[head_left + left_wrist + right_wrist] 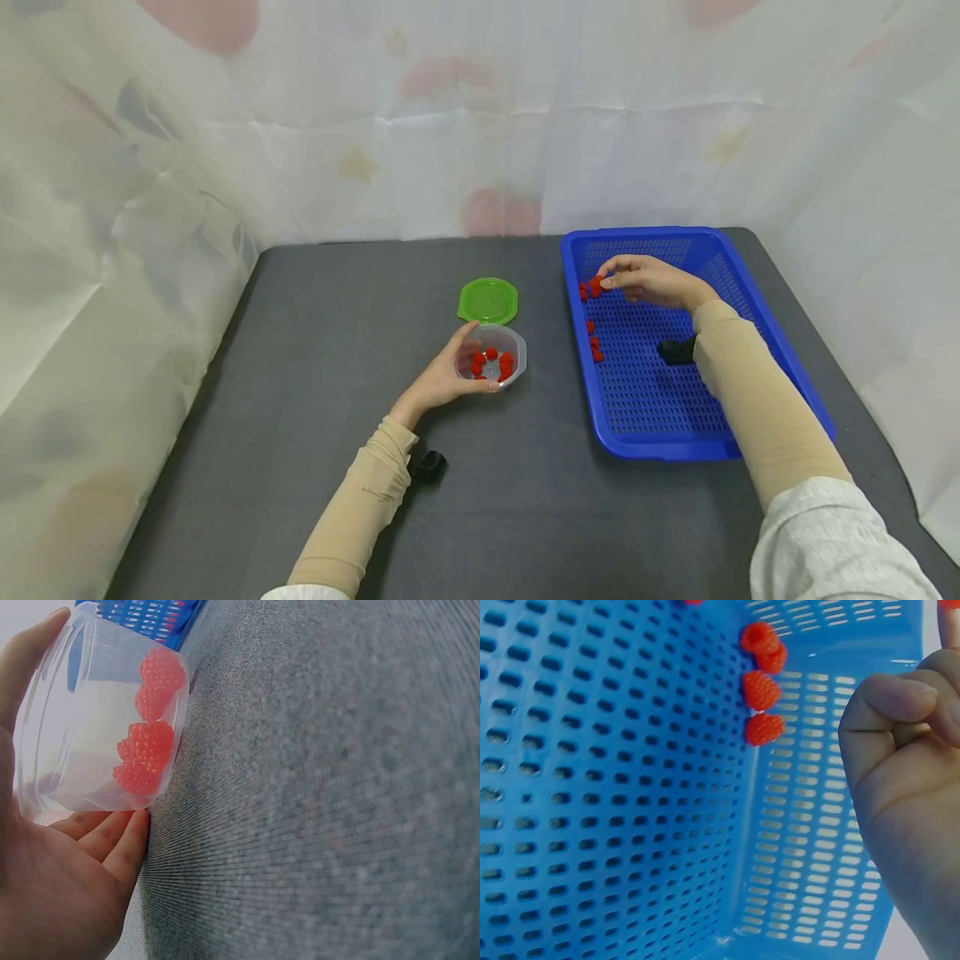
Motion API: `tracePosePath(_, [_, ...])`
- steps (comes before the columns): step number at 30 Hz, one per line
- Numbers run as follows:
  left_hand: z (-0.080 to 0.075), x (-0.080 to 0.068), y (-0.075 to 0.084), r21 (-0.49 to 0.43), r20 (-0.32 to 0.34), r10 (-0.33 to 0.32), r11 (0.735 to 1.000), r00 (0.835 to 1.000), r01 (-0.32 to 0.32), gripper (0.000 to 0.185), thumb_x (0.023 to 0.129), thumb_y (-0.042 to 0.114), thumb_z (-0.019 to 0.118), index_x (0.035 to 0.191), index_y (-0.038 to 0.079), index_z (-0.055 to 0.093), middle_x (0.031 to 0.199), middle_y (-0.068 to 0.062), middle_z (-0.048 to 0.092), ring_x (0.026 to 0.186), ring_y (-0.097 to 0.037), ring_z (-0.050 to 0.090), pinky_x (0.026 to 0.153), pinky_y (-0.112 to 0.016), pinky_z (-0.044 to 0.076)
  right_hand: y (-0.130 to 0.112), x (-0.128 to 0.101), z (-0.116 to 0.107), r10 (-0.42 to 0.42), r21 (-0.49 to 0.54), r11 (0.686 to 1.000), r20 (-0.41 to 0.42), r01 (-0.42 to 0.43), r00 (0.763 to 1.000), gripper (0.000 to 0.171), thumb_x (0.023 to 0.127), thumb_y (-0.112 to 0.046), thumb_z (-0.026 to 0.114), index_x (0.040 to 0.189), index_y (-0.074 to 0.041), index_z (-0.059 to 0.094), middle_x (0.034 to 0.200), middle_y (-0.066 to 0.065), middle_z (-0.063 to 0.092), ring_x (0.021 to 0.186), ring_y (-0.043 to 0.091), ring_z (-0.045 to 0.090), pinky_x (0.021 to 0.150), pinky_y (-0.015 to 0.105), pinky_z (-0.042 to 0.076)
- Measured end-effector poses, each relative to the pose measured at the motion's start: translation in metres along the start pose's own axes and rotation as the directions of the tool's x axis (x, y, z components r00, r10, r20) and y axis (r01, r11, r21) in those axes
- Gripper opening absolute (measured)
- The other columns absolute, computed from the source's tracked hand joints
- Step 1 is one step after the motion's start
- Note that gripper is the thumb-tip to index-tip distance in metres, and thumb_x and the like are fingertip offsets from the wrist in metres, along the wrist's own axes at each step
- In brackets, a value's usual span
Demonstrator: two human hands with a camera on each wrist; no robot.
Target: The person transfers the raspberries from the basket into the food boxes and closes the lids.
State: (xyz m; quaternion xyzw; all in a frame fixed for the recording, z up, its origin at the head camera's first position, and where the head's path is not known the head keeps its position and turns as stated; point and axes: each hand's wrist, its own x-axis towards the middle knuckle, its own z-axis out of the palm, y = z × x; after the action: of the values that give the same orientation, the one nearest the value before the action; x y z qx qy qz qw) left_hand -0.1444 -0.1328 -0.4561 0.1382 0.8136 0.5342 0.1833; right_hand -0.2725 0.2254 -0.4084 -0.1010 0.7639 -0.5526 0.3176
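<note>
A pale curtain backs the grey felt table [315,350]. Left hand [438,379] cups a clear tub [497,358]; at three o'clock, right hand [648,279] pinches a bumpy raspberry [595,283] in the perforated basket [757,308].

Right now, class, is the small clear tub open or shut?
Open. The tub has no lid on; the green lid lies apart on the table, and red berries show inside.

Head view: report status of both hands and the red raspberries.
Left hand grips clear plastic cup holding red raspberries. Right hand pinches a raspberry in blue perforated plastic basket. Round green lid off, beside cup. Nothing in the way.
</note>
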Motion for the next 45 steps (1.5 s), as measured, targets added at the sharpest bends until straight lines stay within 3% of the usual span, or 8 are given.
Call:
tracePosePath(7, [0.0, 0.002, 0.0, 0.007, 0.0, 0.006, 1.0, 1.0, -0.006, 0.097, 0.076, 0.017, 0.077, 0.149, 0.02, 0.014, 0.144, -0.022, 0.036, 0.137, -0.034, 0.034, 0.111, -0.051, 0.027, -0.014, 0.004, 0.005, -0.09, 0.041, 0.995, 0.074, 0.087, 0.993, 0.01, 0.094, -0.015, 0.054, 0.104, -0.014, 0.056, 0.072, -0.007, 0.045, 0.065, 0.013, 0.034, 0.064, 0.028, 0.032])
tracePosePath(18, [-0.001, 0.002, -0.001, 0.017, -0.003, 0.004, 1.0, 1.0, -0.004, 0.098, 0.076, 0.018, 0.078, 0.149, 0.02, 0.014, 0.144, -0.022, 0.036, 0.137, -0.034, 0.034, 0.111, -0.052, 0.027, -0.041, 0.017, 0.018, -0.128, -0.035, 0.99, 0.154, 0.135, 0.98, 0.014, 0.094, -0.017, 0.055, 0.107, -0.013, 0.055, 0.069, -0.004, 0.036, 0.059, 0.017, 0.027, 0.063, 0.029, 0.032])
tracePosePath(23, [-0.001, 0.002, -0.001, 0.02, -0.005, 0.004, 1.0, 1.0, -0.003, 0.098, 0.075, 0.018, 0.078, 0.149, 0.02, 0.014, 0.144, -0.021, 0.037, 0.137, -0.034, 0.034, 0.111, -0.051, 0.027, -0.051, 0.022, 0.028, -0.125, -0.074, 0.987, 0.18, 0.14, 0.976, 0.016, 0.093, -0.016, 0.056, 0.109, -0.014, 0.055, 0.088, -0.005, 0.056, 0.058, 0.017, 0.029, 0.06, 0.028, 0.033])
tracePosePath(27, [0.0, 0.003, -0.002, 0.02, -0.008, 0.0, 1.0, 1.0, 0.0, 0.097, 0.075, 0.017, 0.078, 0.149, 0.02, 0.014, 0.144, -0.021, 0.037, 0.136, -0.033, 0.035, 0.111, -0.05, 0.027, -0.06, 0.027, 0.038, -0.129, -0.12, 0.981, 0.202, 0.155, 0.971, 0.021, 0.092, -0.018, 0.059, 0.112, -0.014, 0.055, 0.075, -0.001, 0.049, 0.057, 0.017, 0.029, 0.059, 0.028, 0.033])
tracePosePath(29, [0.0, 0.007, -0.012, 0.017, -0.01, -0.002, 1.0, 1.0, 0.002, 0.099, 0.075, 0.019, 0.078, 0.149, 0.022, 0.013, 0.145, -0.019, 0.037, 0.137, -0.031, 0.034, 0.111, -0.05, 0.028, -0.065, 0.031, 0.043, -0.134, -0.126, 0.978, 0.222, 0.165, 0.966, 0.023, 0.091, -0.019, 0.061, 0.112, -0.012, 0.055, 0.067, -0.001, 0.04, 0.057, 0.016, 0.029, 0.06, 0.028, 0.032])
tracePosePath(34, [0.003, 0.018, -0.037, 0.01, -0.027, -0.001, 1.0, 1.0, 0.001, 0.102, 0.073, 0.026, 0.08, 0.149, 0.025, 0.012, 0.145, -0.011, 0.039, 0.137, -0.026, 0.036, 0.11, -0.048, 0.03, -0.074, 0.041, 0.056, -0.165, -0.116, 0.972, 0.279, 0.204, 0.946, 0.026, 0.089, -0.017, 0.063, 0.113, -0.009, 0.056, 0.061, -0.003, 0.038, 0.056, 0.013, 0.028, 0.062, 0.03, 0.03])
tracePosePath(45, [0.004, 0.016, -0.034, 0.018, -0.033, -0.007, 1.0, 0.999, 0.007, 0.105, 0.071, 0.036, 0.081, 0.149, 0.026, 0.013, 0.143, -0.009, 0.04, 0.135, -0.026, 0.038, 0.109, -0.052, 0.03, -0.082, 0.059, 0.087, -0.153, -0.155, 0.962, 0.371, 0.223, 0.916, 0.024, 0.088, -0.017, 0.064, 0.111, -0.011, 0.058, 0.063, -0.001, 0.039, 0.052, 0.014, 0.027, 0.056, 0.027, 0.031])
